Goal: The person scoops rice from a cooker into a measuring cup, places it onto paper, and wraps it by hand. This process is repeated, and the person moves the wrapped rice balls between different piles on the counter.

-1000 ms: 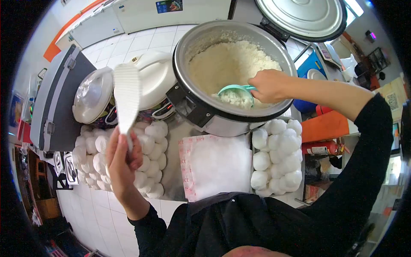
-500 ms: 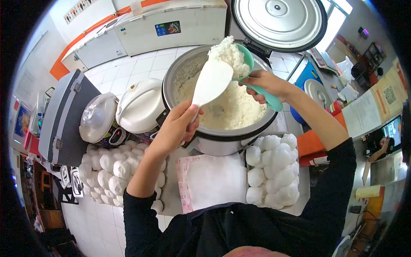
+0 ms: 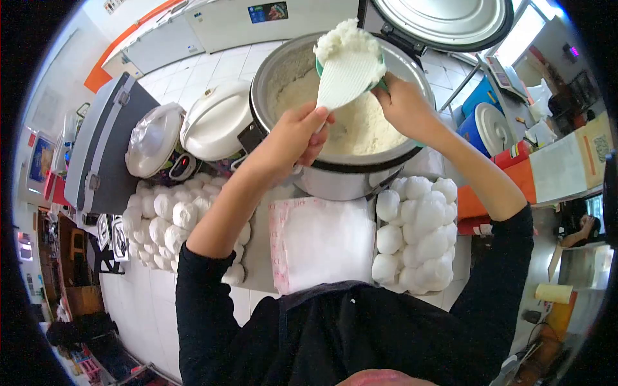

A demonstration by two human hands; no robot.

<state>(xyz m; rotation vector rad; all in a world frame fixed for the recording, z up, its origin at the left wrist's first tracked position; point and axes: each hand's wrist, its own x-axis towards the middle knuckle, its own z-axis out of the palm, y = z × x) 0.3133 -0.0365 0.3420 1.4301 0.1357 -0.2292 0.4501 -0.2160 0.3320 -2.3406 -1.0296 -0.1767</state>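
Note:
My left hand is closed round the handle of a white rice paddle. The paddle's ribbed blade lies against a heap of white rice in a green scoop. My right hand grips the scoop's handle, which the hand mostly hides. Both tools are above a large open rice cooker, whose pot has more cooked rice in it. Its round metal lid stands raised at the back.
White sheets lie on the counter before me. White wrapped balls are stacked on the right, and similar wrapped balls on the left. Beyond these stand two lidded cookers, the nearer to the pot a white-lidded cooker, and a grey cool box.
The scoop has turned in my right hand, so its handle is now mostly hidden. The paddle blade has moved right and covers more of the scoop. The whole view has shifted slightly.

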